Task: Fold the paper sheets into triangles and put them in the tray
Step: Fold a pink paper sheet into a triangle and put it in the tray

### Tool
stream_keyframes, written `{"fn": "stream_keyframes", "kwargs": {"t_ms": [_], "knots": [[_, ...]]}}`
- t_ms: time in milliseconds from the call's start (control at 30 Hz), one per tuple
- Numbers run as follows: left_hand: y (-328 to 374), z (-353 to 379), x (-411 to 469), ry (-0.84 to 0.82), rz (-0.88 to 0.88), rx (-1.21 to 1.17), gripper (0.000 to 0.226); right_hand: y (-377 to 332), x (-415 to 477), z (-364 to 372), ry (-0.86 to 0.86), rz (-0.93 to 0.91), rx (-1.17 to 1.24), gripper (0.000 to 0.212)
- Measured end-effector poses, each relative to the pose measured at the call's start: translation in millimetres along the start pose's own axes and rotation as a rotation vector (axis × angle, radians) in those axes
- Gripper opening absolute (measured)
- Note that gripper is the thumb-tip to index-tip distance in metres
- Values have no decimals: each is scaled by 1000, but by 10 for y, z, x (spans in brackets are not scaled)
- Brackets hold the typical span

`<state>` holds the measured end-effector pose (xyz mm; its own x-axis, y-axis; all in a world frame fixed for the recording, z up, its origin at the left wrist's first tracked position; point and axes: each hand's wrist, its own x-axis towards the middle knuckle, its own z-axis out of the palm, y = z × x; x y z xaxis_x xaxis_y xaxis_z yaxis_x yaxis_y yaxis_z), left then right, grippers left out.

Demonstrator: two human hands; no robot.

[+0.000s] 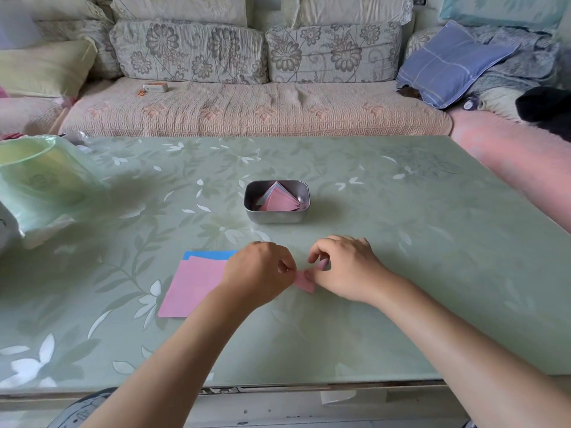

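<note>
A small pink paper sheet (304, 282) lies on the green table, pinched between both hands; most of it is hidden under them. My left hand (258, 273) grips its left edge with thumb and forefinger. My right hand (346, 267) holds its right part, with a pink corner showing at the fingertips. To the left lies a stack of flat sheets, pink (191, 285) on top and blue (210, 254) beneath. Behind the hands stands a metal tray (278, 216) with folded pink and grey triangles (279, 199) in it.
A pale green plastic bin (34, 171) in a bag lies at the table's left. A sofa (247, 109) with cushions runs along the far edge. The table's near edge (278, 384) is just below my forearms.
</note>
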<state>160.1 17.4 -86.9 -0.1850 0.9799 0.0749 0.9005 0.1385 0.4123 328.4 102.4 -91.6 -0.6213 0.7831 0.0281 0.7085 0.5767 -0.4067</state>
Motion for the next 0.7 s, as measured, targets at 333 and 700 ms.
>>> {"fn": "stream_keyframes", "kwargs": {"t_ms": [333,700], "knots": [[22,144,-52,15,367,-139,20,31,-29,47,70,-17,-21,31],[17,74,-246,-9,467,-55,38,239,-13,4,-44,49,222,22]]}}
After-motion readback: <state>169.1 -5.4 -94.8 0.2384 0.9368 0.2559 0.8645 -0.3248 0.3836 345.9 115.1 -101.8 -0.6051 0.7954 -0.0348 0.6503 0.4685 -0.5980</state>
